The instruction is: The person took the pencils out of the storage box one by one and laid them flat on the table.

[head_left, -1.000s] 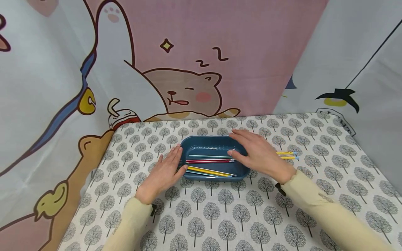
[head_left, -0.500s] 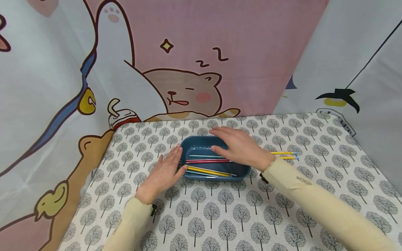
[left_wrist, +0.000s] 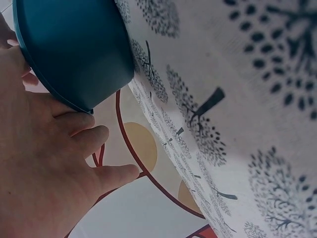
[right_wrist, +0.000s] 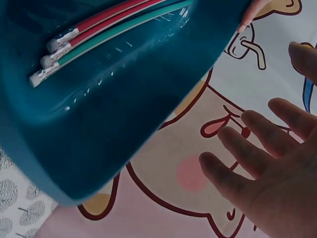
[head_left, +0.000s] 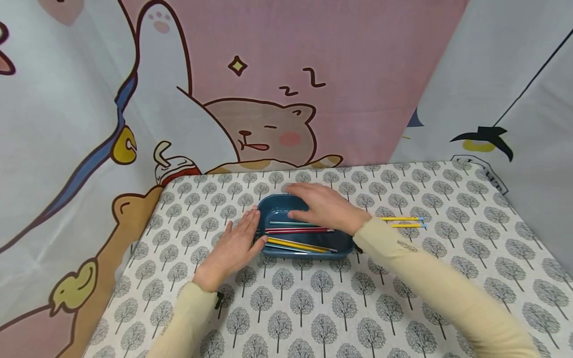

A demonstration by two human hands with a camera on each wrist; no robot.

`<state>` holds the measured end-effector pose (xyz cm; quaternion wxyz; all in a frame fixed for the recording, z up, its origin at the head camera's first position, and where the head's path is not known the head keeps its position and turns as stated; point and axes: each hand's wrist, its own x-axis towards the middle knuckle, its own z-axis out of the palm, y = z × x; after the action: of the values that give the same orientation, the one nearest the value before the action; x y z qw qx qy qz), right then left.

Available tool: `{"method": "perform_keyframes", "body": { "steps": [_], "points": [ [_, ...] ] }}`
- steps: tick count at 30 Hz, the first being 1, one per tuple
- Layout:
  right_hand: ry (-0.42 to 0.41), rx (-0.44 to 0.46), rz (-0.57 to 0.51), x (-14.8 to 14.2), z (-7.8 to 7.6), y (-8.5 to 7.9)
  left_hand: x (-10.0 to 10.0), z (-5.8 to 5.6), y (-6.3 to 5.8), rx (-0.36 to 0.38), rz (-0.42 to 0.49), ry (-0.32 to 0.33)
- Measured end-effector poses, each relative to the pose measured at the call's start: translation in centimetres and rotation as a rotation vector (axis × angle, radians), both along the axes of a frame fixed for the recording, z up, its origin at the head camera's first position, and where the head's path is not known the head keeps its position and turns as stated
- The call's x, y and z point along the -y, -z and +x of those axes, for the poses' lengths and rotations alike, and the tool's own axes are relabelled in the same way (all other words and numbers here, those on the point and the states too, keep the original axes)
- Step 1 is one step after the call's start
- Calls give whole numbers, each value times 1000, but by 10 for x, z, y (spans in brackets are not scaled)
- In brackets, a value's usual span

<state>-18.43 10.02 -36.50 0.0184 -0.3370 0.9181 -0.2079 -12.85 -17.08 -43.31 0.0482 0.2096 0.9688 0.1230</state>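
"So, head view?"
"Left hand [head_left: 230, 248], fingers straight, touches the teal tray [head_left: 297, 256] at its left end; right hand [head_left: 329, 209] hovers over it; eraser-tipped pencils [head_left: 295, 230] lie inside and rightward."
"Left wrist?"
"Fingers touch the tray."
"Right wrist?"
"Fingers spread wide."

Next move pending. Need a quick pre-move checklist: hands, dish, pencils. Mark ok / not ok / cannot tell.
1. Left hand against the left end of the dish: ok, touching it.
2. Right hand free: ok, fingers spread, holding nothing.
3. Right fingers clear of the dish: ok, the right wrist view shows a gap.
4. Dish upright on the tablecloth: ok.
5. All pencils inside the dish: not ok, two yellow pencils lie on the tablecloth to its right.
6. Full pencil count in the dish: cannot tell, the right hand and arm cover part of it.
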Motion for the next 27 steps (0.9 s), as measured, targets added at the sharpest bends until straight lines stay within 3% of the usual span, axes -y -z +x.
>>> {"method": "perform_keyframes", "body": {
  "steps": [27],
  "points": [
    [-26, 182, 73, 30, -22, 22, 0, 1, -1, -11, -13, 10]
  ]
}}
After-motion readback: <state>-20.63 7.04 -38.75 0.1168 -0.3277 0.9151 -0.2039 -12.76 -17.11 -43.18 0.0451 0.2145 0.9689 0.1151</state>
